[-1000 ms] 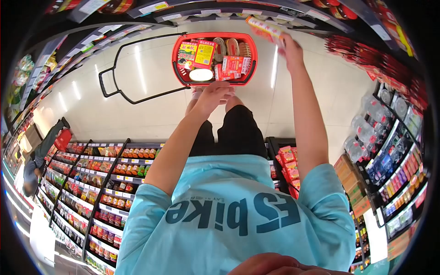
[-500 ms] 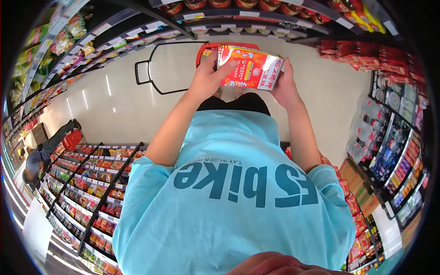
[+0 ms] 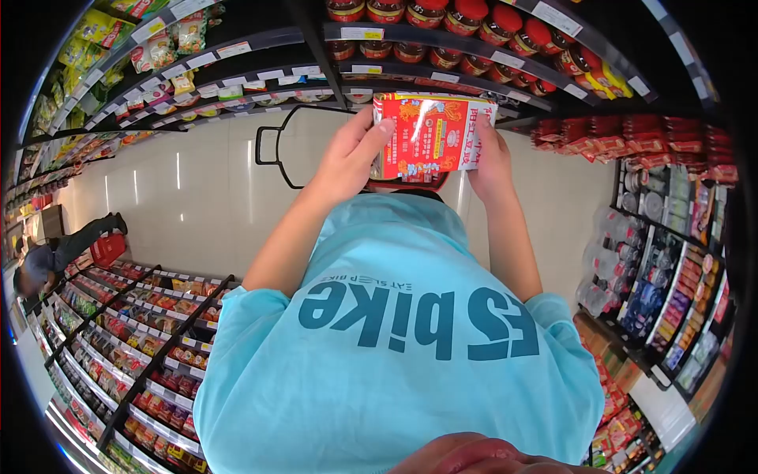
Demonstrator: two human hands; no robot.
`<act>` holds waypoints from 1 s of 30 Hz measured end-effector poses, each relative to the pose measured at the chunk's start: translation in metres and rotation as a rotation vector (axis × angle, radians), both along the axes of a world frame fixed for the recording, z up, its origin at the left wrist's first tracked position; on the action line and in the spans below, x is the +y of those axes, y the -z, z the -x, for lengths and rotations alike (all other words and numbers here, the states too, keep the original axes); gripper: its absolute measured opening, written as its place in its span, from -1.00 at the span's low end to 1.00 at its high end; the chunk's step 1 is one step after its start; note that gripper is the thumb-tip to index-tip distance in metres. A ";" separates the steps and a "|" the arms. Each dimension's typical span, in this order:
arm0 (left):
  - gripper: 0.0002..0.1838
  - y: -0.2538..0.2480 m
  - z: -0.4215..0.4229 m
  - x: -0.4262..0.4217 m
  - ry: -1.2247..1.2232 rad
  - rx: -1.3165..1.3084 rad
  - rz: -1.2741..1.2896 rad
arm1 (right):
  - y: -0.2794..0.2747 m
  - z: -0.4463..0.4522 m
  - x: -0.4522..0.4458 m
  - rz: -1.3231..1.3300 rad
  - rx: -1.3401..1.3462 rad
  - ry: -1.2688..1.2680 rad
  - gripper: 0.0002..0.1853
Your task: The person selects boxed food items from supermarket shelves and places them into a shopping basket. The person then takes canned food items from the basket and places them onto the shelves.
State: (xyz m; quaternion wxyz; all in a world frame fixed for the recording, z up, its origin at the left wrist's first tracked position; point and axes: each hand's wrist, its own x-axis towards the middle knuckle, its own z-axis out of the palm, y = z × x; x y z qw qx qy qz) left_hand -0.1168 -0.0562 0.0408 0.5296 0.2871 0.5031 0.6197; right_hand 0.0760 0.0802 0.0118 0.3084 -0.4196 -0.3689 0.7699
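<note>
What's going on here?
A shopper in a light blue T-shirt stands in a store aisle, holding a printed red box between the left hand and right hand. Below it, largely hidden, is a red shopping basket. Shelves of red-lidded jars stand ahead. Someone in dark clothes is off to the left.

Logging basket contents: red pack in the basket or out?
Out. The red pack is held between the left hand and right hand, blocking most of the basket from view.
</note>
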 end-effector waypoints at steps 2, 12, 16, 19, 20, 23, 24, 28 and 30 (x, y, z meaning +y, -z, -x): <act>-0.55 -0.003 0.004 -0.007 0.012 0.023 -0.035 | -0.010 0.002 -0.006 0.000 0.022 0.010 -0.52; -0.29 -0.051 0.009 -0.038 0.057 0.044 -0.012 | -0.035 -0.014 -0.043 -0.007 0.047 -0.027 -0.46; -0.22 -0.095 0.001 -0.061 0.127 0.165 0.007 | -0.094 -0.018 -0.066 -0.283 0.099 -0.103 -0.32; -0.17 -0.123 -0.005 -0.082 0.190 0.315 -0.184 | -0.132 -0.037 -0.092 -0.425 0.027 -0.025 -0.37; -0.17 -0.133 -0.007 -0.087 0.190 0.312 -0.183 | -0.133 -0.055 -0.094 -0.511 0.023 -0.046 -0.37; -0.20 -0.145 -0.012 -0.098 0.218 0.441 -0.318 | -0.154 -0.062 -0.103 -0.594 0.127 -0.119 -0.47; -0.21 -0.143 -0.013 -0.098 0.297 0.388 -0.392 | -0.161 -0.058 -0.105 -0.594 0.236 -0.165 -0.56; -0.28 -0.114 -0.053 -0.106 0.173 0.288 -0.549 | -0.161 -0.067 -0.076 -0.605 0.475 -0.478 -0.60; -0.31 -0.104 -0.060 -0.106 0.221 0.102 -0.570 | -0.161 -0.064 -0.078 -0.572 0.577 -0.466 -0.60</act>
